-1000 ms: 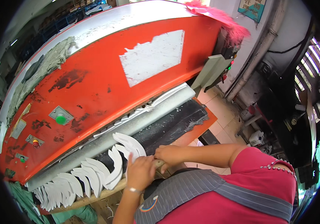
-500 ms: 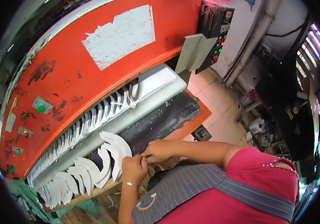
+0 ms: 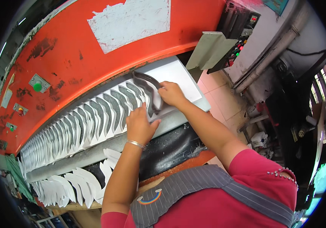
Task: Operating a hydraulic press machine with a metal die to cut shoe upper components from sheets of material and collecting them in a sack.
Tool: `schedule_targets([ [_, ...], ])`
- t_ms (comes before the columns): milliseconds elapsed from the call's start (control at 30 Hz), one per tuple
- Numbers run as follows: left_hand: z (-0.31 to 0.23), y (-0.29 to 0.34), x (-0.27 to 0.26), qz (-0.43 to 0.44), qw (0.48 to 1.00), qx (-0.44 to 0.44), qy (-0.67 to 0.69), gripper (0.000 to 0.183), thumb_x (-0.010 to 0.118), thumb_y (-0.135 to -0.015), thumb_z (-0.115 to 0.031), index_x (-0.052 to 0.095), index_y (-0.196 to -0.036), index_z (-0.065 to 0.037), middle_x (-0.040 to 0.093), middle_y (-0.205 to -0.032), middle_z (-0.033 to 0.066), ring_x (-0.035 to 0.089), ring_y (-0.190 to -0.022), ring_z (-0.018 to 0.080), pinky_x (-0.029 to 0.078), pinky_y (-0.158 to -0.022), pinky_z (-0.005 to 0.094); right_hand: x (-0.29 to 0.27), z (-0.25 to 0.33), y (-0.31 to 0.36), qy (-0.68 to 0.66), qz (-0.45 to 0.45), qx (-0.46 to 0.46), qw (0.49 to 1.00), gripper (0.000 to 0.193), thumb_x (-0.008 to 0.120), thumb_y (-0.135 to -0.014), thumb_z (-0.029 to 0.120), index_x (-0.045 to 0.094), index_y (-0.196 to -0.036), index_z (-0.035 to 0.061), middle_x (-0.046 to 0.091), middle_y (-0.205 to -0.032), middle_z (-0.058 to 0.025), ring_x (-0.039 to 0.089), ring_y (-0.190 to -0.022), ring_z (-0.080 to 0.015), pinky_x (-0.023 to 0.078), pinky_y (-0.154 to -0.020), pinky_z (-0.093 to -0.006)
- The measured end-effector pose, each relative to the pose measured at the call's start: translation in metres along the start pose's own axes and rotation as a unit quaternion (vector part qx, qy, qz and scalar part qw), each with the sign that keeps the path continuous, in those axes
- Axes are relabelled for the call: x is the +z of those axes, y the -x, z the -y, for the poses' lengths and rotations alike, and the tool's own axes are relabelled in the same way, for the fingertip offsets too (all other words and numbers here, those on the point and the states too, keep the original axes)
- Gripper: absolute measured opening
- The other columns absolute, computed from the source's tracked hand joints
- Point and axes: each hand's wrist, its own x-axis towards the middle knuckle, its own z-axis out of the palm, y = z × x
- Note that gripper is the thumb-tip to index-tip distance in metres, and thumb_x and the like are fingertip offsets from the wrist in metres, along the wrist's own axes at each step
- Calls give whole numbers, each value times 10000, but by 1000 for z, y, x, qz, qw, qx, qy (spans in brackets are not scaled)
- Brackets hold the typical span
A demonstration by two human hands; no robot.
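A dark, curved metal cutting die [image 3: 146, 77] stands on the white sheet stack [image 3: 180, 76] under the red machine. My right hand [image 3: 172, 94] is closed on the die's right side. Just left of the die, my left hand [image 3: 140, 123] rests by the sheet's cut edge, fingers stretched forward and thumb apart; no held thing shows in it. To its left, a long row of crescent-shaped gaps with thin white strips [image 3: 88, 117] between them runs through the stack. White crescent-shaped cut pieces [image 3: 83, 184] stand in a row on the near ledge, partly hidden by my left forearm.
The red press head [image 3: 64, 45], with a green button [image 3: 37, 87], spans the far side. A bent metal plate [image 3: 212, 49] stands at the right end beside a control box [image 3: 242, 41]. A black mat [image 3: 170, 152] covers the near ledge.
Both hands have moved forward from the near ledge to the sheet stack, and my right hand has taken hold of the cutting die. More of the cut sheet shows now.
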Motion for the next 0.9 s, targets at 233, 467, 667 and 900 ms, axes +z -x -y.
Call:
schedule_targets([
  [233,0,-7,37,50,996,39,-63,466,718,-732,-383,679,-1072,-66,608,-938,74,519,-907,283,437,-751,396,-7,-17,19,-60,-88,26,994,366,519,-761,222,635,-1027,-1,646,-752,-231,637,-724,-397,503,-700,-452],
  [467,3,-7,48,22,999,36,-22,446,705,-744,-364,686,-1042,-33,602,-920,58,509,-878,289,436,-752,388,-9,-13,20,-74,-88,38,993,390,533,-765,203,624,-1077,-13,638,-679,-191,644,-628,-317,499,-616,-387],
  [667,6,-17,42,29,999,35,-19,489,705,-755,-348,653,-1117,-25,608,-989,85,510,-907,304,438,-801,397,-10,-14,9,-71,-71,38,994,407,538,-768,201,612,-1107,-12,621,-640,-167,625,-578,-260,484,-582,-366],
  [900,127,-34,-76,-132,981,10,138,468,684,-820,-188,549,-1237,-25,545,-1265,176,528,-1144,263,418,-963,352,-41,27,1,-72,-118,26,990,474,656,-852,361,585,-1162,8,570,-562,-75,546,-522,-136,431,-512,-301],
])
